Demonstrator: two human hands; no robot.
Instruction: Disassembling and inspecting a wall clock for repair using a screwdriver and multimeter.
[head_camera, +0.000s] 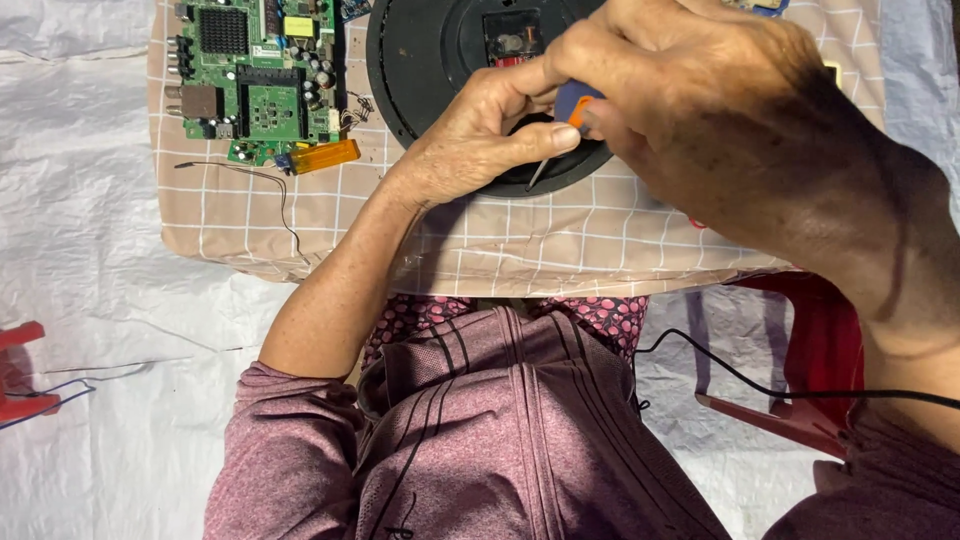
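Where both hands meet over the round black disc (440, 60), one screwdriver (568, 118) with a blue and orange handle is pinched between them. The right hand (720, 110) curls its fingers (610, 50) together around the handle from above, and the left hand (480, 135) presses its thumb against the handle's lower side, its other fingers bent onto the disc. The thin metal shaft slants down past the left thumb to the disc's near edge; its tip is hard to make out. Most of the disc lies hidden under the hands, and the top is cut off. Left of the fingers, well apart, lie one green circuit board (255, 75) and one orange lighter (325, 156) on the checked cloth (480, 250) covering the worktop. One black cable (740, 375) runs below the right wrist.
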